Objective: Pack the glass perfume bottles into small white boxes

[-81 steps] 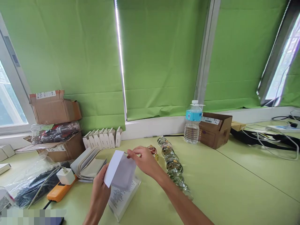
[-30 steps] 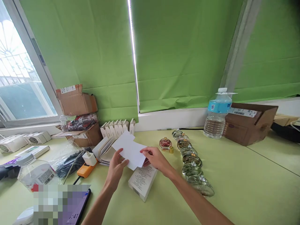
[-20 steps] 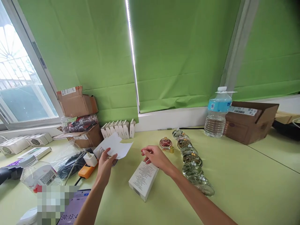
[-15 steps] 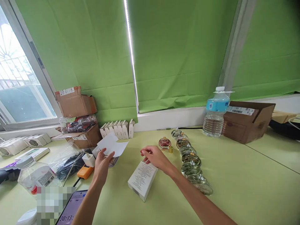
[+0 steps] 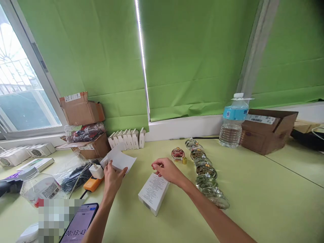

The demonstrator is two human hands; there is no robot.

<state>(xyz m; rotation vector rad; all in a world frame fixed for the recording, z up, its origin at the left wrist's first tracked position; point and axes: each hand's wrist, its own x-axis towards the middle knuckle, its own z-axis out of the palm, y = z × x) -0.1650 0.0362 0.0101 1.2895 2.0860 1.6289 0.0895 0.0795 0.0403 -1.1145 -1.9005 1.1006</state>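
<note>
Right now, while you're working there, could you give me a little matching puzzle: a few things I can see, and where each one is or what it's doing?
Things:
1. Left hand
2. Right hand
3. Plastic water bottle
4. Orange power strip

Places or states:
A. Beside a brown cardboard box
B. Holding white paper
C. Has a white charger next to its end
D. Just beyond a white printed box

Pairs: 1-B, 2-D, 3-A, 4-C

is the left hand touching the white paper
Touching: the head view shows the left hand holding the white paper, with the paper's lower edge held in its fingers.
</note>
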